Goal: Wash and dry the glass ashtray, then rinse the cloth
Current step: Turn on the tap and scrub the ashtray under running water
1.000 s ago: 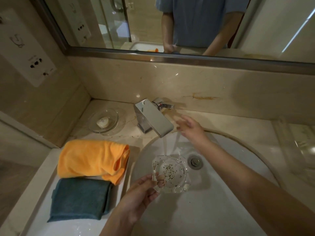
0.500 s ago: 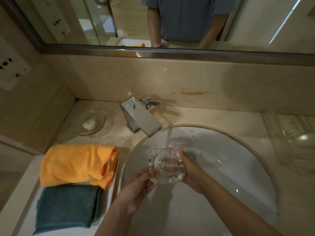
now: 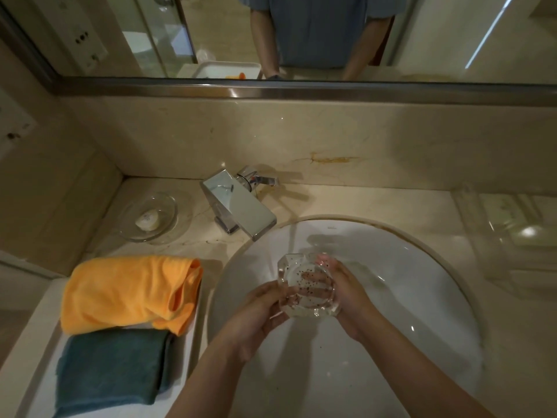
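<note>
Beige marble counter [image 3: 346,203] with matching backsplash; mirror [image 3: 211,31] above, its metal lower frame running across the top of the view. White oval sink [image 3: 422,297] set into the counter.

Chrome faucet [image 3: 238,203] at the back-left rim of the sink, water running: a thin stream [image 3: 291,239] falls from the spout into the basin, just left of the ashtray's upper edge.

Glass ashtray [image 3: 304,285] held over the sink, below and right of the spout. Clear glass, tilted, dark specks scattered across the inside.

Left hand [image 3: 259,315]: fingers curled around the lower-left edge of the ashtray, gripping it from below.
Right hand [image 3: 340,291]: cupped against the right side and back of the ashtray; its fingers show through the glass, curled behind it. Both hands have hold of the ashtray.

Left of the sink, on a white tray [image 3: 39,396]: orange cloth [image 3: 126,291], folded, at the rear; teal cloth [image 3: 111,366], folded, in front, touching the orange one.

Clear glass dish [image 3: 147,218] on the counter left of the faucet, holding a small white soap [image 3: 147,221].

Clear tray [image 3: 512,236] at far right on the counter; contents cannot be made out.
</note>
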